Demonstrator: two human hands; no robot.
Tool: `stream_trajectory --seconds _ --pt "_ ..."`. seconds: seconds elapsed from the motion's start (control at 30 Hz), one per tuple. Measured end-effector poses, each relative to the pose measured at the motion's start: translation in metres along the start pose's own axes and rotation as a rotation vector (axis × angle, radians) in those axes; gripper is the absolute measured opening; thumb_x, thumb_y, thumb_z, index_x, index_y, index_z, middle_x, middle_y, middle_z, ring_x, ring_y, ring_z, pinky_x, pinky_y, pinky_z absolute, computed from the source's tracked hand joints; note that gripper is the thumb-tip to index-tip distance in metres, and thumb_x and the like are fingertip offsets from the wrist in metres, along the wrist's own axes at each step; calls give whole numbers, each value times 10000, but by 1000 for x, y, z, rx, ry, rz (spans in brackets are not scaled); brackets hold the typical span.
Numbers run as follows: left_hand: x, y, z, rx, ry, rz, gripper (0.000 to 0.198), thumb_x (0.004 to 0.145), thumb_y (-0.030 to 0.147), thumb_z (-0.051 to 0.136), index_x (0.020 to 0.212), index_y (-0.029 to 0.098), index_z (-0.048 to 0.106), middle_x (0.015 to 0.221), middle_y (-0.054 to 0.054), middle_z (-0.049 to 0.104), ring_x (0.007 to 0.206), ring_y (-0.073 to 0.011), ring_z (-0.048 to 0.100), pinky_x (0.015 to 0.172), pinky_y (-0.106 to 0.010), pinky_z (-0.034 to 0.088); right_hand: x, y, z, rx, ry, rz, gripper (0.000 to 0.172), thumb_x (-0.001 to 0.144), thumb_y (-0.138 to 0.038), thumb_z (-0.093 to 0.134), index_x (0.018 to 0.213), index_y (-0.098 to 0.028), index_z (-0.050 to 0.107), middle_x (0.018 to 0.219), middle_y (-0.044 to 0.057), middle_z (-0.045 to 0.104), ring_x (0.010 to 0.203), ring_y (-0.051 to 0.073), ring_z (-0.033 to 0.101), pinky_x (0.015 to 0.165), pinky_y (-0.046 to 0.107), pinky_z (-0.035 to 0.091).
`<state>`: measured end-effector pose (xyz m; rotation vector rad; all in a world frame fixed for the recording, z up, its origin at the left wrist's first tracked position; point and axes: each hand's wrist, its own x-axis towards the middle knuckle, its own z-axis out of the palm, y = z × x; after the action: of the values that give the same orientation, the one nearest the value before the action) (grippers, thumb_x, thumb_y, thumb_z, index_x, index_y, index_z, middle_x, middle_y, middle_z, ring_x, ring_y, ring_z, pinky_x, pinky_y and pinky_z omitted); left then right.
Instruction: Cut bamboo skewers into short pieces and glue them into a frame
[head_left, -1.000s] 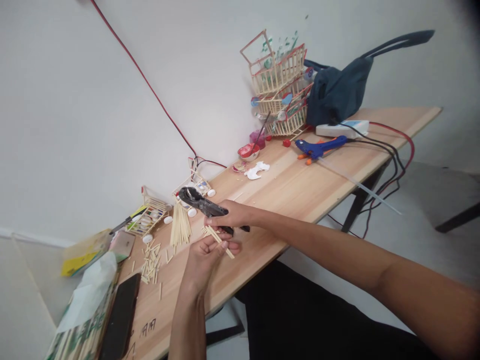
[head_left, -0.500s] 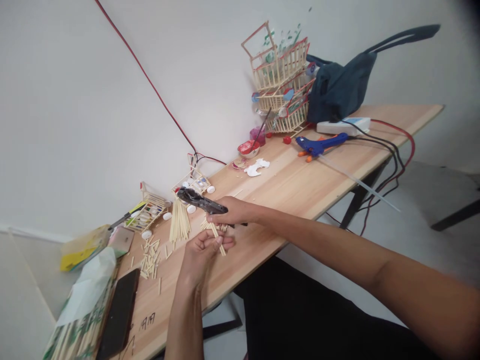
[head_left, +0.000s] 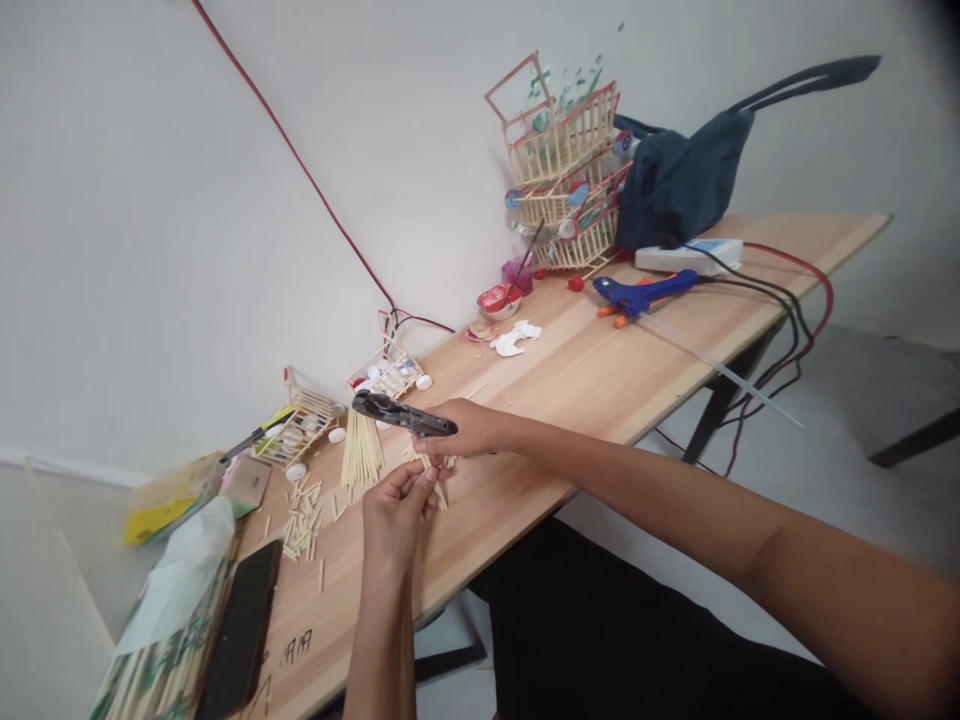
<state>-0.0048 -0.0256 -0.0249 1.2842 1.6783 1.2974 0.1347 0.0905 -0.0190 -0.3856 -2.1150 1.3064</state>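
My right hand (head_left: 466,432) grips black pliers (head_left: 390,410), whose jaws point left over the wooden table (head_left: 585,380). My left hand (head_left: 396,508) is just below it, fingers pinched on a few thin bamboo sticks (head_left: 433,482) held up to the pliers. A fanned bundle of sticks (head_left: 360,450) lies just left of both hands. Short cut stick pieces (head_left: 304,520) are scattered further left.
Small stick carts (head_left: 304,425) stand by the wall; a stack of stick baskets (head_left: 566,170), a dark blue bag (head_left: 675,180), a blue glue gun (head_left: 637,295) and a power strip (head_left: 690,257) with cables sit at the far end. A black phone (head_left: 240,635) lies near left.
My left hand has risen and turned the sticks more upright, closer under the pliers. The right hand and pliers have shifted slightly left.
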Motion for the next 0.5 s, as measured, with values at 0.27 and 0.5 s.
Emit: stream_trajectory --seconds 0.27,0.5 --pt "-21 -8 -21 193 362 231 175 799 331 622 804 174 699 860 -55 729 876 -206 663 796 -299 499 6 5 -1 311 157 104 306 816 -427 585 725 -135 580 632 4 583 537 84 529 505 193 434" --pt "-17 -28 -30 254 347 171 208 812 341 599 797 168 714 808 -45 735 901 -220 675 895 -322 465 4 -2 1 304 159 151 254 788 -356 634 685 -135 563 582 -15 555 505 74 499 485 185 413"
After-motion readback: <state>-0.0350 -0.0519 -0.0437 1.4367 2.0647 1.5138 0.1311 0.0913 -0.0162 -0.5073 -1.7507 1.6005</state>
